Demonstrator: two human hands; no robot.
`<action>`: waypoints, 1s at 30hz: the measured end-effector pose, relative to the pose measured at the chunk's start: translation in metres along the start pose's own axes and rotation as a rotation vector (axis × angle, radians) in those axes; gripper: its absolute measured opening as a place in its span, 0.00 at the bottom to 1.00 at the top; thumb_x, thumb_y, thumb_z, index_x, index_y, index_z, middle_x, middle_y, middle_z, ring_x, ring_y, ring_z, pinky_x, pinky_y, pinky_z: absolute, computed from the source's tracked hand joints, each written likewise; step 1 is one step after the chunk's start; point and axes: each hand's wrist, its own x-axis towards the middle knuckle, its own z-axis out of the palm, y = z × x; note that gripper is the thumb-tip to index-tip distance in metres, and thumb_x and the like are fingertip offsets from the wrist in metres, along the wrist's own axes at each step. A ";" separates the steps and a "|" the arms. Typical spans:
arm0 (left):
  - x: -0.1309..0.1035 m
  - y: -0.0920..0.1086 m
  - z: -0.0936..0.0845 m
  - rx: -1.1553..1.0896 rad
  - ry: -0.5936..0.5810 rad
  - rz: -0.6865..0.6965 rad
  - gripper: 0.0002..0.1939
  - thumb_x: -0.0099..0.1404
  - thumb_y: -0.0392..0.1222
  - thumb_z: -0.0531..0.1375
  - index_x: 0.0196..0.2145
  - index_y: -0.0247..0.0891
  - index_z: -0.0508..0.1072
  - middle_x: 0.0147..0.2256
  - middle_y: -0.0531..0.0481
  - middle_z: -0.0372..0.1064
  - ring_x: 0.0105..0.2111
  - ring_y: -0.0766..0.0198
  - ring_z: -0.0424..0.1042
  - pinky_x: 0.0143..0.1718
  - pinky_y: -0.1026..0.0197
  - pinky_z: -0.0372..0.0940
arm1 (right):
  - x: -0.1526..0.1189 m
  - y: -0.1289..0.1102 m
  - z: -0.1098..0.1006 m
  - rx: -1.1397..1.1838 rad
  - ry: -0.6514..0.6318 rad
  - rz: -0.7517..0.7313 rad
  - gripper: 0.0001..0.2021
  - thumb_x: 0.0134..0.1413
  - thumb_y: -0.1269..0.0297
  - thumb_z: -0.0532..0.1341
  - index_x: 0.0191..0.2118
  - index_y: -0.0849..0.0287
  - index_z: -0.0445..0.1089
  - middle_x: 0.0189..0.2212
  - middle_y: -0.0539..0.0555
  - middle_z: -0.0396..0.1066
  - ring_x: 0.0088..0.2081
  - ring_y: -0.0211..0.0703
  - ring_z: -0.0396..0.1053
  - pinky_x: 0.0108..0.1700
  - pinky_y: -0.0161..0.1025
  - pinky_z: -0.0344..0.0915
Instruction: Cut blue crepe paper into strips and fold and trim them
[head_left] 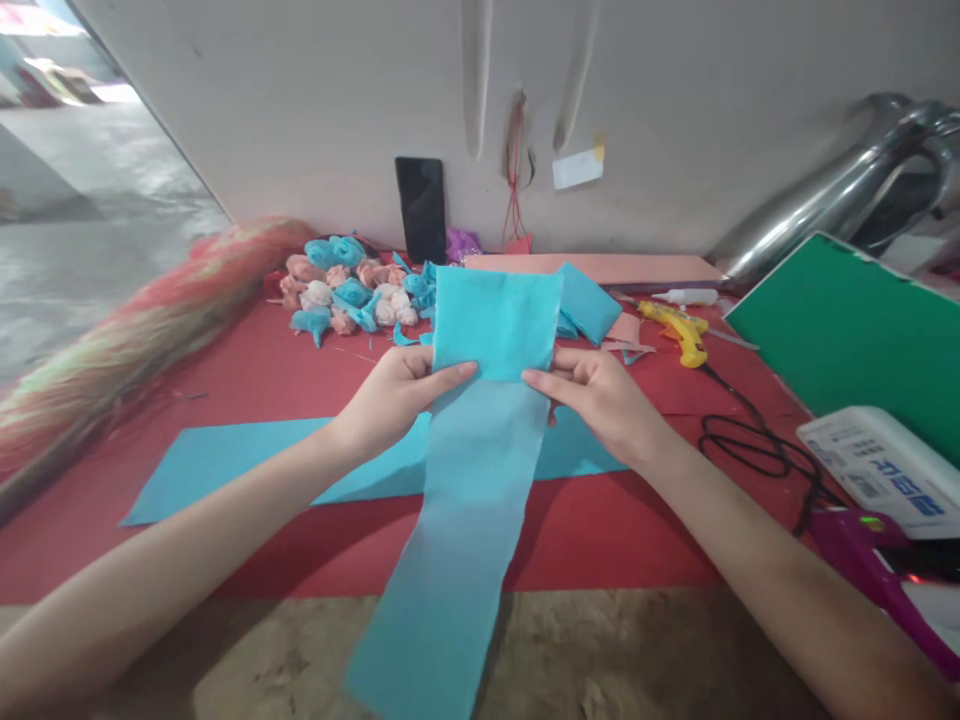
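A long blue strip, which looks like crepe paper or thin fabric, (480, 450) is held up in front of me. Its top part is doubled into a brighter flat square, while the lower end hangs down past the table's front edge. My left hand (397, 395) pinches the left edge at the bottom of the square, thumb on the near face. On the opposite edge my right hand (600, 395) grips the same way. Beneath both hands a second blue strip (225, 465) lies flat across the red table cover (300, 560), its middle hidden by the held one.
Rolled blue, pink and white flowers (352, 290) are heaped at the back left, near an upright phone (421, 210). Folded blue material (589, 305) and a yellow glue gun (679, 330) with a coiled cord lie right. A green board (855, 340) leans beyond.
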 end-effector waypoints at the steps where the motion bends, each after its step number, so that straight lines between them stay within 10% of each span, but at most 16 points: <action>1: 0.001 -0.001 -0.001 0.005 0.006 0.007 0.16 0.55 0.54 0.63 0.26 0.37 0.72 0.22 0.52 0.71 0.25 0.61 0.72 0.26 0.60 0.67 | 0.000 0.000 -0.001 0.009 -0.016 -0.001 0.13 0.45 0.54 0.66 0.28 0.60 0.72 0.20 0.48 0.68 0.20 0.32 0.62 0.23 0.34 0.63; 30: 0.001 0.000 0.001 -0.286 -0.086 -0.076 0.05 0.52 0.40 0.67 0.24 0.36 0.77 0.26 0.52 0.76 0.25 0.66 0.73 0.29 0.65 0.66 | 0.001 0.009 0.001 0.166 -0.125 -0.105 0.07 0.49 0.60 0.64 0.37 0.51 0.74 0.31 0.48 0.75 0.35 0.42 0.73 0.39 0.42 0.69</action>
